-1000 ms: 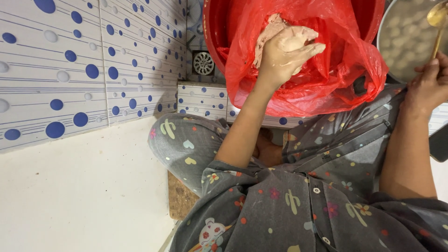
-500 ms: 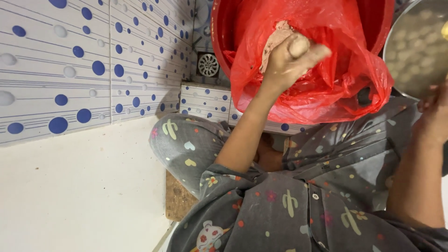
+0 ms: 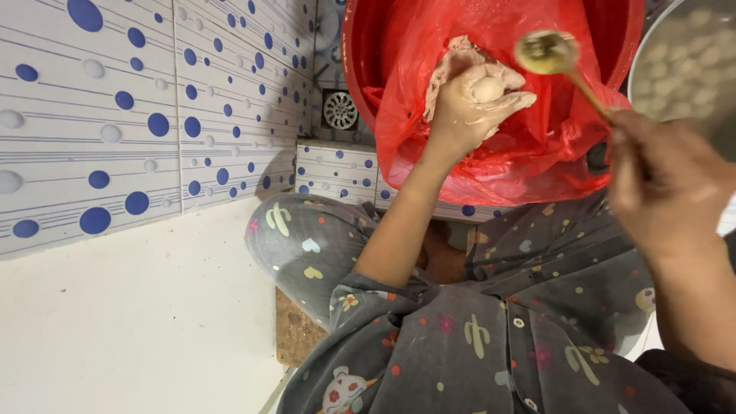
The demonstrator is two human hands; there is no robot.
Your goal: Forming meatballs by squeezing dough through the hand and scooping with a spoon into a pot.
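Observation:
My left hand (image 3: pixel 471 103) is smeared with pale dough and squeezes a round ball of dough (image 3: pixel 488 88) out between thumb and forefinger, over a red basin (image 3: pixel 360 69) lined with a red plastic bag (image 3: pixel 552 153). More dough (image 3: pixel 454 61) lies in the bag behind the hand. My right hand (image 3: pixel 663 180) grips the handle of a metal spoon (image 3: pixel 546 52), whose bowl hovers just above the dough ball.
A round metal tray (image 3: pixel 686 57) with several dough balls sits at the right edge. A white wall with blue dots (image 3: pixel 146 115) runs along the left. A floor drain (image 3: pixel 340 110) lies beside the basin. My knees are in grey patterned cloth (image 3: pixel 307 245).
My right hand has brought the spoon from the tray at the right over to the dough ball. My left hand stays over the basin, squeezing the ball up.

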